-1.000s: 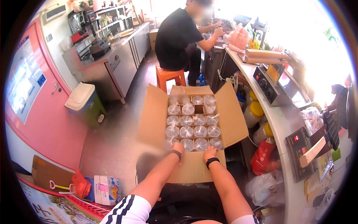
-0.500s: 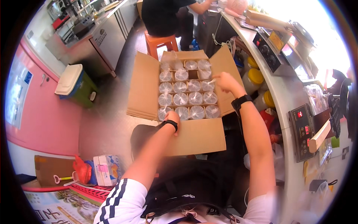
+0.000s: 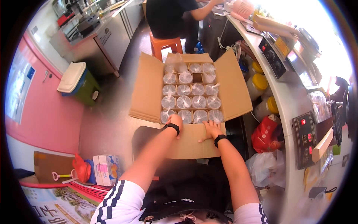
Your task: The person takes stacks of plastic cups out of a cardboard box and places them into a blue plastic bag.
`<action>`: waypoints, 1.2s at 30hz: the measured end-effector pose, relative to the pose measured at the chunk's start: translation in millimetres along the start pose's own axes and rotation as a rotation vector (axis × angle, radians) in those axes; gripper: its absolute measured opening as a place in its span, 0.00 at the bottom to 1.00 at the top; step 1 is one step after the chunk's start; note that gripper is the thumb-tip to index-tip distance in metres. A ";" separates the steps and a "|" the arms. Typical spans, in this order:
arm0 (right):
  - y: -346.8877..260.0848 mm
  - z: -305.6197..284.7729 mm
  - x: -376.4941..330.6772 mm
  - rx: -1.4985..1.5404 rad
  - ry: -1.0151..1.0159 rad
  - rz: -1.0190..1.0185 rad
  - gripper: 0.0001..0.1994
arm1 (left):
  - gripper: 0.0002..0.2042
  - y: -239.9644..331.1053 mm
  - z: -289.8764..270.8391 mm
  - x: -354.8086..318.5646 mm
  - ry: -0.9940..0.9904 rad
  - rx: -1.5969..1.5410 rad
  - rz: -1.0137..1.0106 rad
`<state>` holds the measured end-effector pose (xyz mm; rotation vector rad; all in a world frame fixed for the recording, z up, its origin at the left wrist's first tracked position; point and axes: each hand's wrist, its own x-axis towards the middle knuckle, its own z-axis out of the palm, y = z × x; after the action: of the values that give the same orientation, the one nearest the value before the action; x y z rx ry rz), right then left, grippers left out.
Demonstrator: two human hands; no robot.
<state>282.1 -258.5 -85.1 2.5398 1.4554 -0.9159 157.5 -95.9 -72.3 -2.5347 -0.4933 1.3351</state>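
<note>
An open cardboard box (image 3: 149,87) sits in front of me, its flaps spread wide. Inside stand rows of clear plastic-wrapped cups (image 3: 191,100). My left hand (image 3: 174,121) rests on the box's near edge, fingers at the nearest row of cups. My right hand (image 3: 212,129) lies flat with spread fingers on the near flap, just below the cups. Both wrists wear black bands. Neither hand holds anything.
A person in black stands at the far counter beside an orange stool (image 3: 165,43). A curved counter (image 3: 287,100) with machines runs along the right. Yellow-lidded jars (image 3: 260,82) and a red bag (image 3: 265,133) sit under it. A white-lidded green bin (image 3: 76,80) stands left.
My right hand has come back from the far right side of the box to the near flap. My left hand stays at the near edge. The camera has tilted lower.
</note>
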 end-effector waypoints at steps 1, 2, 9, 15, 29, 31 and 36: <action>-5.2 -7.7 2.6 0.017 -0.094 0.008 0.65 | 0.30 -4.3 1.0 1.8 0.003 -0.017 0.009; -8.3 -3.6 10.0 0.007 -0.099 0.023 0.65 | 0.30 -7.0 3.7 2.4 0.001 -0.029 -0.014; -2.2 -16.2 -2.3 -0.027 -0.033 0.052 0.60 | 0.31 4.7 -12.5 1.1 0.047 -0.001 -0.002; -3.1 6.1 22.5 0.014 0.072 0.121 0.56 | 0.27 -12.2 6.1 -2.8 0.159 -0.046 0.018; -21.4 1.9 13.1 0.102 0.116 0.156 0.48 | 0.42 -26.7 45.0 53.2 0.375 0.156 -0.011; -32.3 -3.6 28.3 0.117 0.123 0.150 0.36 | 0.33 -45.1 61.1 68.2 0.381 0.049 -0.097; 59.2 44.7 50.2 0.390 0.236 0.450 0.24 | 0.24 54.1 -31.5 5.0 0.291 0.117 0.097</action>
<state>328.0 -268.1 -161.3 3.1582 0.7253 -0.9146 196.3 -145.0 -77.8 -2.6211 -0.2307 0.9667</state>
